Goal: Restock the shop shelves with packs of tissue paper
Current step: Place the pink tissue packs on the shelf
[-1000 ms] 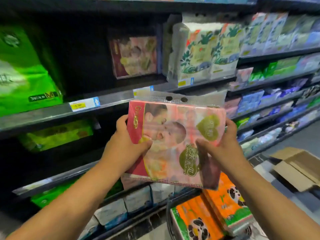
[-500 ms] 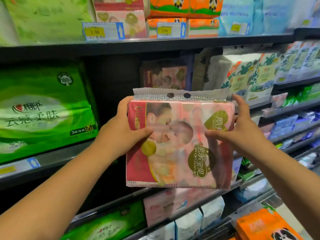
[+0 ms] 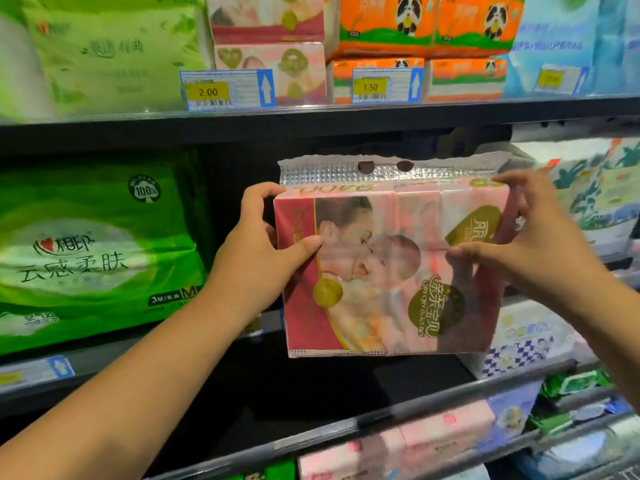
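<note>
A pink and red pack of tissue paper (image 3: 388,271), printed with a mother and a baby, is held upright in front of a dark gap in the middle shelf (image 3: 311,382). My left hand (image 3: 263,251) grips its left edge, thumb across the front. My right hand (image 3: 530,240) grips its right edge, thumb on the front and fingers over the top corner. The pack's clear sealed flap with two holes stands up at the top. Its bottom edge hangs a little above the shelf floor.
A large green pack (image 3: 93,251) fills the shelf to the left of the gap, white floral packs (image 3: 595,188) to the right. The upper shelf (image 3: 346,112) holds matching pink packs (image 3: 270,46), orange panda packs (image 3: 422,36) and price tags. Lower shelves carry more packs.
Both hands have raised the pack and carried it forward to the dark gap in the middle shelf. The view has tilted upward, so the orange packs below are out of sight.
</note>
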A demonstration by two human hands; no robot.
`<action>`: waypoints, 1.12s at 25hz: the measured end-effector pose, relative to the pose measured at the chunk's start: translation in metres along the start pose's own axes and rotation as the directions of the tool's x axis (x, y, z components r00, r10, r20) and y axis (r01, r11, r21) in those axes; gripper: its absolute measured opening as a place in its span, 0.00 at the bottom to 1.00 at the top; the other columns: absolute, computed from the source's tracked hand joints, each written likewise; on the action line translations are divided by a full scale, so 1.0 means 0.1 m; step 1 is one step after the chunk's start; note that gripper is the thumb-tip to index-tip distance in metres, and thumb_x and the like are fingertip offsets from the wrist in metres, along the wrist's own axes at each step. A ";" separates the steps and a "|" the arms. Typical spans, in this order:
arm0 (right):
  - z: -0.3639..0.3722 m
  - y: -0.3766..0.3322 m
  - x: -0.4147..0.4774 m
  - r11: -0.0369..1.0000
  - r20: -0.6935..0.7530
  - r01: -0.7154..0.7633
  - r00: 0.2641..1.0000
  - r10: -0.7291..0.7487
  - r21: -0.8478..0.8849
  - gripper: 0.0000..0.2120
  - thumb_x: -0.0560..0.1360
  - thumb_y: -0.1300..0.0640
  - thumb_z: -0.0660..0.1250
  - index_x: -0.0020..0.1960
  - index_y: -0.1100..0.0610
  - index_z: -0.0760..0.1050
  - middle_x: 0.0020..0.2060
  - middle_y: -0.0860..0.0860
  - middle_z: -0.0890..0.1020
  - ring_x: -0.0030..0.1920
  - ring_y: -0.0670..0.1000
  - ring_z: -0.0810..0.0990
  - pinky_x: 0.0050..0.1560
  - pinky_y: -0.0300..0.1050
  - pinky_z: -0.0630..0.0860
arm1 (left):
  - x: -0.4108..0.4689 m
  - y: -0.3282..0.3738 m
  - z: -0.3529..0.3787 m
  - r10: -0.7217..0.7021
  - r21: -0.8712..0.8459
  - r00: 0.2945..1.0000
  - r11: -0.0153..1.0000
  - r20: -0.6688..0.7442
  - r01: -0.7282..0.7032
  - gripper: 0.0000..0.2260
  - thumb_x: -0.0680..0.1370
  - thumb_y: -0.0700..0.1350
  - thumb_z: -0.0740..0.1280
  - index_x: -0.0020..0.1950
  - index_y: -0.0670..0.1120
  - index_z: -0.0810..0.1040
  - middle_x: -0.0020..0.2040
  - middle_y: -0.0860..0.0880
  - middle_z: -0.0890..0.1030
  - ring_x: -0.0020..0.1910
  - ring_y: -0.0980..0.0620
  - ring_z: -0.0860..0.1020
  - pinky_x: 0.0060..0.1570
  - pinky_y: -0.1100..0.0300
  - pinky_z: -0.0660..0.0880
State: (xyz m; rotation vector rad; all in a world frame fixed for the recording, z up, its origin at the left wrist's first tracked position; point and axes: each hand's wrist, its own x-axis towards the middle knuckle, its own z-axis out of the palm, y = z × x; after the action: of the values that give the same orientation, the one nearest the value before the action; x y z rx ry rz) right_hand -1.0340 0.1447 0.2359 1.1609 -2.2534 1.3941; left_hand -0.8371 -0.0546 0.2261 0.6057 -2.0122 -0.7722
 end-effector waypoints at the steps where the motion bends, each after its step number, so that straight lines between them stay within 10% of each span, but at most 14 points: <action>1: 0.01 0.04 0.08 1.000 0.004 0.020 1.000 -0.020 -0.006 0.42 0.59 0.55 0.82 0.65 0.47 0.62 0.47 0.44 0.74 0.44 0.48 0.78 0.40 0.42 0.74 | 0.04 0.01 0.02 0.005 0.006 1.000 1.000 -0.014 -0.005 0.26 0.70 0.52 0.75 0.59 0.63 0.62 0.37 0.54 0.76 0.36 0.57 0.77 0.44 0.46 0.78; 4: -0.05 0.12 0.27 0.998 -0.010 0.055 0.998 -0.054 0.036 0.42 0.57 0.56 0.82 0.65 0.46 0.63 0.43 0.40 0.74 0.41 0.38 0.74 0.38 0.37 0.70 | 0.13 0.06 0.08 0.031 0.024 0.999 0.999 -0.028 -0.030 0.26 0.69 0.52 0.74 0.58 0.65 0.63 0.36 0.54 0.77 0.36 0.60 0.77 0.42 0.47 0.79; 12: -0.10 0.38 0.68 0.976 -0.086 0.153 0.986 -0.141 0.156 0.48 0.40 0.23 0.72 0.58 0.29 0.61 0.49 0.42 0.78 0.45 0.56 0.82 0.47 0.65 0.79 | 0.29 0.23 0.25 0.097 -0.028 0.994 0.995 -0.048 -0.098 0.26 0.69 0.51 0.72 0.57 0.66 0.59 0.43 0.71 0.76 0.33 0.59 0.78 0.41 0.55 0.76; 20: 0.34 0.73 0.83 0.950 -0.133 0.226 0.971 -0.201 0.214 0.40 0.54 0.46 0.79 0.57 0.29 0.59 0.53 0.49 0.77 0.46 0.53 0.82 0.46 0.59 0.80 | 0.36 -0.01 0.59 0.048 -0.053 0.997 0.997 -0.056 -0.051 0.29 0.71 0.50 0.73 0.59 0.68 0.58 0.54 0.55 0.76 0.49 0.49 0.81 0.48 0.45 0.79; 24: 0.53 0.95 0.97 0.946 -0.197 0.278 0.949 -0.244 0.168 0.40 0.62 0.56 0.80 0.60 0.35 0.58 0.55 0.29 0.70 0.48 0.35 0.76 0.47 0.33 0.76 | 0.48 -0.15 0.81 0.037 -0.135 0.995 0.990 -0.098 -0.050 0.31 0.70 0.44 0.74 0.59 0.67 0.58 0.56 0.55 0.75 0.52 0.51 0.80 0.51 0.46 0.79; 28: 0.75 1.23 1.13 0.975 -0.166 0.205 0.968 -0.190 0.081 0.39 0.65 0.56 0.79 0.64 0.40 0.57 0.58 0.45 0.75 0.48 0.51 0.79 0.51 0.56 0.78 | 0.58 -0.32 1.11 -0.003 -0.230 0.996 0.973 -0.091 -0.018 0.31 0.72 0.41 0.73 0.60 0.67 0.60 0.56 0.60 0.72 0.56 0.54 0.78 0.54 0.47 0.78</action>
State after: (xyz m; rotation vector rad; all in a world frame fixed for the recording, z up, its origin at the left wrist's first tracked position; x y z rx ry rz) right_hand -1.1837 0.0532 0.1833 1.2219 -1.9251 1.4729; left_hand -0.9575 -0.0830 0.1877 0.4883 -1.8084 -0.9412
